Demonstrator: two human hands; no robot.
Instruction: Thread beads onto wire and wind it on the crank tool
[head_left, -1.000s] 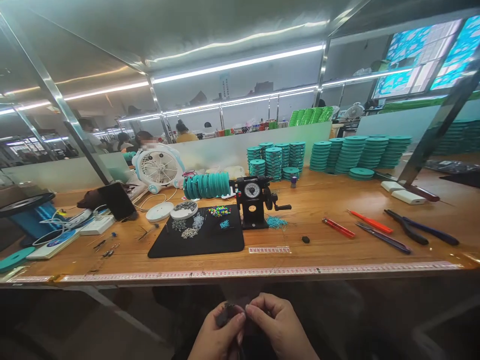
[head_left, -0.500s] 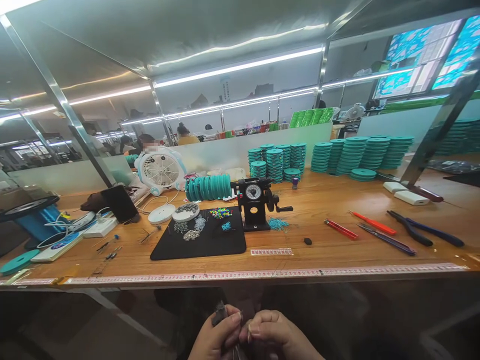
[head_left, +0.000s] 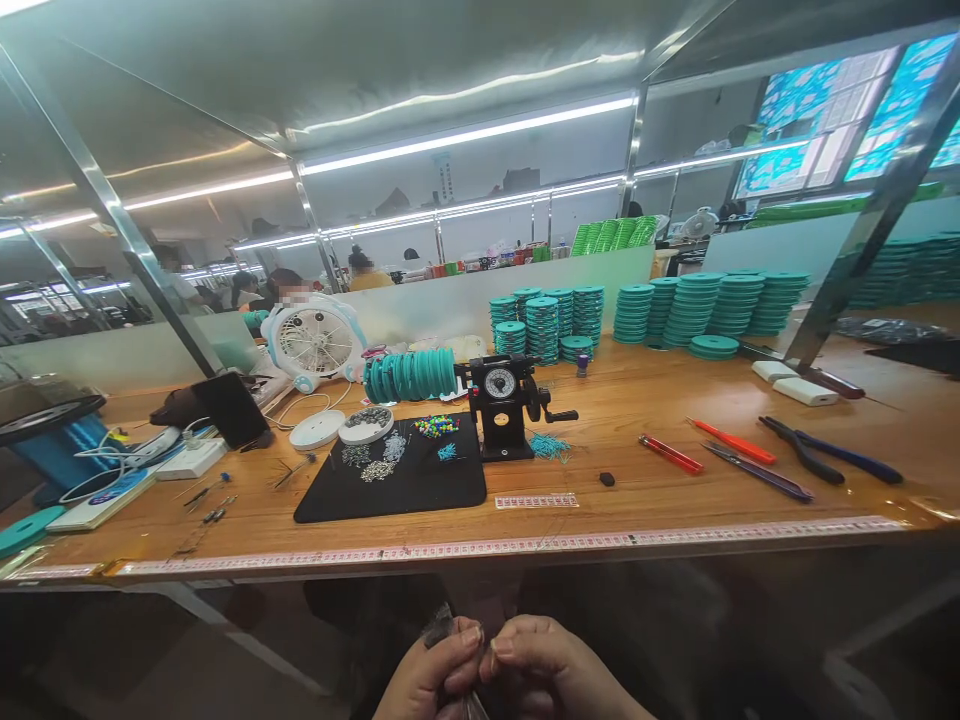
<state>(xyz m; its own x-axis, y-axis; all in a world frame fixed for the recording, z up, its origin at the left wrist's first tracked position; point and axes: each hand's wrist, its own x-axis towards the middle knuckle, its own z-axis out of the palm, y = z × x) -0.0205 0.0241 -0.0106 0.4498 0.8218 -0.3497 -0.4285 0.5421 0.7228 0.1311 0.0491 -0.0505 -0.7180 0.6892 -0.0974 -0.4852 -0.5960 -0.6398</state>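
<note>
Below the table edge, my left hand is closed around a thin greyish bundle. One dark end of it sticks up above the thumb, and pale streaks show below the fingers; its kind is unclear. My right hand is beside it, thumb and forefinger pinched close to the left fingertips. Whatever sits in that pinch is too small to make out. On the table ahead, a black hand-cranked winder with a dial carries a row of teal spools.
A black mat bears small metal parts and coloured beads. A fan stands behind it. Stacked teal spools line the back. Pliers, tweezers and an orange tool lie right. A measuring tape runs along the front edge.
The view has shifted slightly, so the table things appear a little further left. The right fingertips have moved slightly; both hands keep their grip in nearly the same place.
</note>
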